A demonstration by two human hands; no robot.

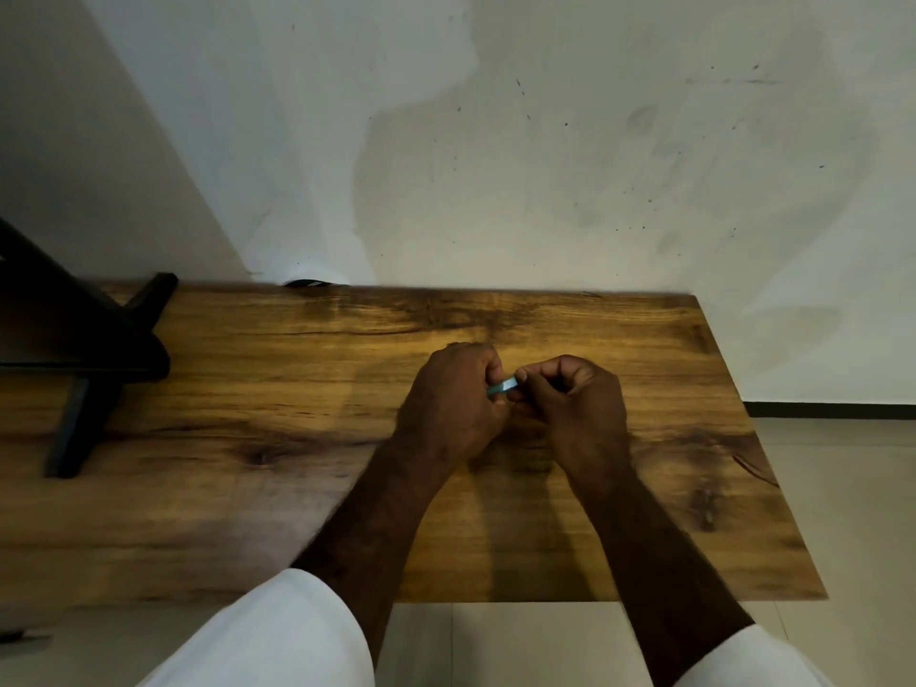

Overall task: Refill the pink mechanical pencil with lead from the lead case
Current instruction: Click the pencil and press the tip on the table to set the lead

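Observation:
A small light-blue lead case (503, 387) shows between my two hands, a little above the wooden table (307, 389). My left hand (448, 404) is curled around its left end. The thumb and fingers of my right hand (577, 404) pinch its right end. Most of the case is hidden by my fingers. No pink mechanical pencil is in sight; it may be hidden inside a hand, but I cannot tell.
A black stand (84, 349) with angled legs occupies the table's left side. A white wall (495, 141) rises right behind the table. The table's right edge (758, 438) drops to a tiled floor (842, 488).

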